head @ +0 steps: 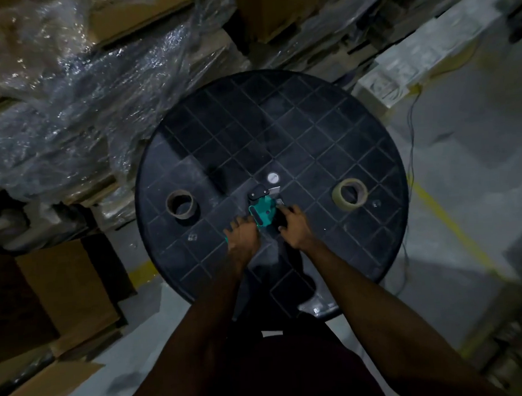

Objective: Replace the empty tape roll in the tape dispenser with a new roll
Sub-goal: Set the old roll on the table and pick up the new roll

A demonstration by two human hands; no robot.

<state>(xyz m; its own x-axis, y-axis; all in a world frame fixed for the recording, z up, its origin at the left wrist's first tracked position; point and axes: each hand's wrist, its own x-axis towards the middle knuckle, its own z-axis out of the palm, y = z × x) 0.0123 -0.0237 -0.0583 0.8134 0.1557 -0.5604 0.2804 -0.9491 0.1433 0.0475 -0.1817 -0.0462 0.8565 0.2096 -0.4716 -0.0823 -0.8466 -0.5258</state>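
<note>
one bare brown cardboard core [180,203], a hollow ring, is lying toward the left edge of the round, dark, grid-ribbed table [310,120]. at the table's middle, one teal plastic tape dispenser [261,210] is sitting between two hands: the left hand [243,235] is curling round its handle, while the right hand [294,226] is touching its side, grip unclear. one yellowish tape roll [350,195] is lying near the right edge.
</note>
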